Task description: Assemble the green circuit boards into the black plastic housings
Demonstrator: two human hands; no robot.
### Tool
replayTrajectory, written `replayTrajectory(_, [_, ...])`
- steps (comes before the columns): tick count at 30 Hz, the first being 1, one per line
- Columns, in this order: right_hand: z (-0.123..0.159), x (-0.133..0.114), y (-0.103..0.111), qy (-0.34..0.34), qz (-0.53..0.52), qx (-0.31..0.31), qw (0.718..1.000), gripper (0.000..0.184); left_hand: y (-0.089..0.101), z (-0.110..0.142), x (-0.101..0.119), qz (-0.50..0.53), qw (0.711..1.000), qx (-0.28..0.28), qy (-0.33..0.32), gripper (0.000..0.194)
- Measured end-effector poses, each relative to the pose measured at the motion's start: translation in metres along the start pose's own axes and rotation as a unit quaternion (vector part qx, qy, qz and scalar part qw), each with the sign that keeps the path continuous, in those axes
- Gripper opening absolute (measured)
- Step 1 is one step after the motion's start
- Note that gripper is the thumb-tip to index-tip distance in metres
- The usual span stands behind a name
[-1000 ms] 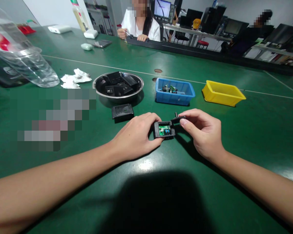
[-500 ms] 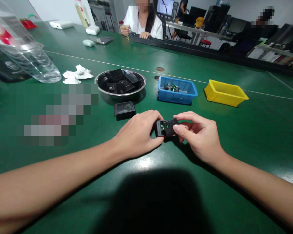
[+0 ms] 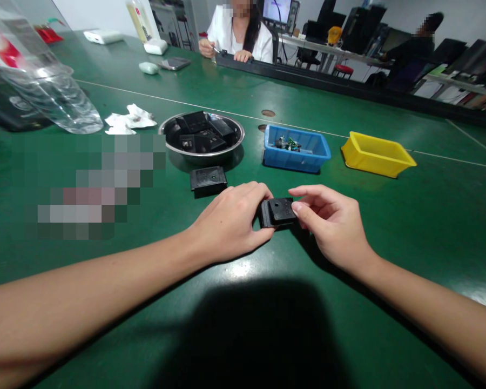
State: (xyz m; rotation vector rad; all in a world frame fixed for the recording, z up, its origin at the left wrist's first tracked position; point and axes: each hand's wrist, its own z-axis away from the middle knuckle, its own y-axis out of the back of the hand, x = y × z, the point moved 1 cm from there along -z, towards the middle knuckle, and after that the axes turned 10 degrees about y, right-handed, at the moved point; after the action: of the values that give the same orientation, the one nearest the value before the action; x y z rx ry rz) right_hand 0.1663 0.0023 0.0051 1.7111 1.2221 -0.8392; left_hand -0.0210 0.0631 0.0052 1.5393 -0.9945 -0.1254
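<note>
My left hand (image 3: 229,221) grips the left end of a small black plastic case (image 3: 264,214) between thumb and fingers, low over the green table. A flat black cover (image 3: 282,211) with a small round hole lies over the case, overlapping most of its top. At the cover's right edge, the thumb of my right hand (image 3: 336,224) rests with the fingers curled behind, and the index finger is held above. The inside of the case is hidden. Beyond my left hand sits another black case (image 3: 208,180).
A steel bowl (image 3: 204,156) of black plastic parts stands behind the lone case. To its right are a blue bin (image 3: 295,162) with small circuit boards and a yellow bin (image 3: 378,162). A water bottle (image 3: 65,102) and crumpled tissue (image 3: 132,120) lie left. A person (image 3: 238,38) sits opposite.
The black cover has come down flatter over the case, so the green board that showed inside is now covered. My right hand has shifted very slightly; my left hand keeps its hold.
</note>
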Motion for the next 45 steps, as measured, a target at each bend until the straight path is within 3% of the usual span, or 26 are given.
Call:
replayTrajectory(5, [0.003, 0.002, 0.002, 0.065, 0.073, -0.026, 0.995, 0.011, 0.001, -0.001, 0.000, 0.003, 1.000, -0.005, 0.004, 0.022])
replayTrajectory(10, [-0.001, 0.000, 0.008, 0.198, 0.205, -0.087, 0.955, 0.018, 0.001, -0.001, 0.000, 0.022, 1.000, -0.010, 0.003, 0.023])
replayTrajectory(16, [-0.009, 0.003, 0.015, 0.311, 0.214, -0.142, 0.915, 0.022, 0.000, 0.000, -0.001, 0.032, 0.999, -0.021, -0.007, 0.026])
replayTrajectory(23, [-0.015, 0.006, 0.017, 0.332, 0.188, -0.190, 0.905, 0.018, -0.001, 0.001, -0.003, 0.038, 0.998, -0.026, -0.030, 0.026])
replayTrajectory(29, [-0.011, 0.002, 0.013, 0.335, 0.233, -0.154, 0.900, 0.008, 0.000, 0.001, -0.001, 0.013, 0.999, -0.033, -0.016, 0.026])
replayTrajectory(32, [-0.009, 0.000, 0.011, 0.319, 0.244, -0.148, 0.904, 0.008, 0.000, 0.001, 0.000, 0.009, 0.999, -0.030, -0.011, 0.025])
replayTrajectory(35, [-0.009, 0.001, 0.010, 0.263, 0.218, -0.156, 0.927, 0.007, 0.000, 0.001, -0.001, 0.012, 0.999, -0.026, -0.018, 0.025])
replayTrajectory(40, [-0.010, 0.011, 0.010, 0.061, 0.051, -0.115, 0.990, 0.025, 0.003, 0.001, 0.000, 0.052, 0.998, -0.011, -0.042, 0.027])
replayTrajectory(45, [-0.013, 0.013, 0.008, -0.092, -0.135, -0.113, 0.980, 0.026, 0.004, 0.002, 0.004, 0.162, 0.987, 0.000, 0.006, 0.041])
